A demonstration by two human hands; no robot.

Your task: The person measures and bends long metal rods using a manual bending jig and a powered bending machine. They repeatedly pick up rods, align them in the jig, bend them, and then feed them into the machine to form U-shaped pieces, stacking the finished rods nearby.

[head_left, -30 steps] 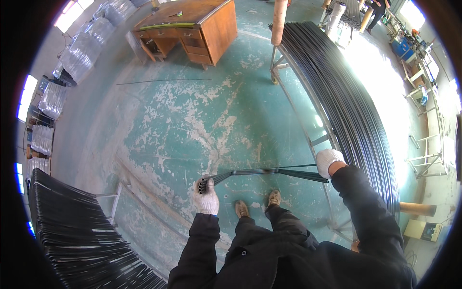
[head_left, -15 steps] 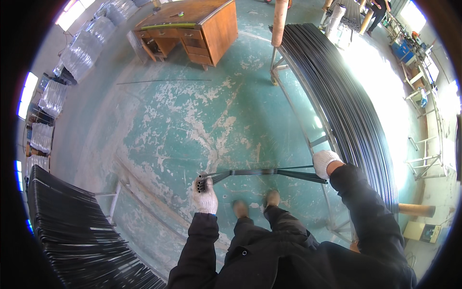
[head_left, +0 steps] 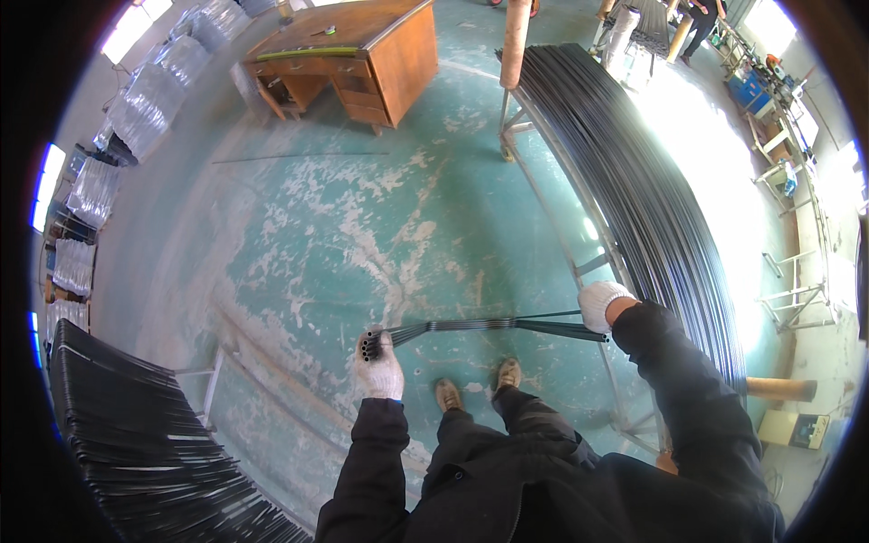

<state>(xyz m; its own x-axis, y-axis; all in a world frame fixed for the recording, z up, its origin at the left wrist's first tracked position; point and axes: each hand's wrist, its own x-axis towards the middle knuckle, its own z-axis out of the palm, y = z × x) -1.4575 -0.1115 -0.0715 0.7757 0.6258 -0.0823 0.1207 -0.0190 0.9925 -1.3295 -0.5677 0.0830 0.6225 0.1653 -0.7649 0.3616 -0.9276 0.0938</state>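
Note:
A bundle of thin black bent tubes (head_left: 471, 325) stretches across in front of me at about waist height, with two bends near its middle. My left hand (head_left: 378, 369), in a white knit glove, is closed round the left part of the bundle, where several round hollow ends face up together. On the right, my gloved right hand (head_left: 602, 304) is at the other ends. One tube there runs apart from the rest and into that hand. Its fingers are curled and partly hidden, and the lower tube ends pass just beneath it.
Along the right, a metal rack with wooden posts bears long black tubes (head_left: 634, 181). Many black bent tubes (head_left: 118, 407) hang at the lower left. A wooden desk (head_left: 398, 81) stands ahead. Wrapped stacks (head_left: 149, 109) line the left wall; a person (head_left: 701, 27) stands far right.
The tube that stuck out above the others at the left end now lies in with the bundle. My left hand's fingers have closed further round it. My right hand has barely moved.

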